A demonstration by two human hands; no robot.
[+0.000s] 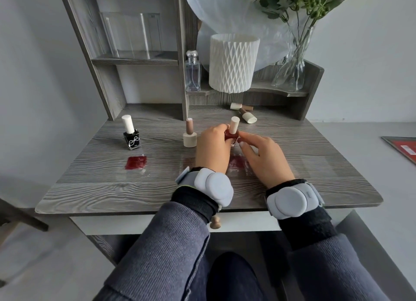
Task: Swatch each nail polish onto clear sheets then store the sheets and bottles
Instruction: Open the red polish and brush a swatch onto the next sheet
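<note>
Wristbands [215,188], grey, on both forearms at near edge of table [90,188]. Logged red swatch sheet [237,163] partly under both hands, second swatch sheet [136,162] well to left. Recorded left hand [211,147] curled round red polish bottle [231,135], upright at table centre; could not tell whether resting or lifted. Recorded right hand [263,158] pinching same bottle's side with thumb and forefinger, other fingers loose. Noted tan-capped bottle [190,134] upright just left of hands, black bottle [131,138] upright farther left. Noted two bottles [247,117] lying at back right. Noted perfume bottle [193,73] and white vase [234,61] on rear shelf.
</note>
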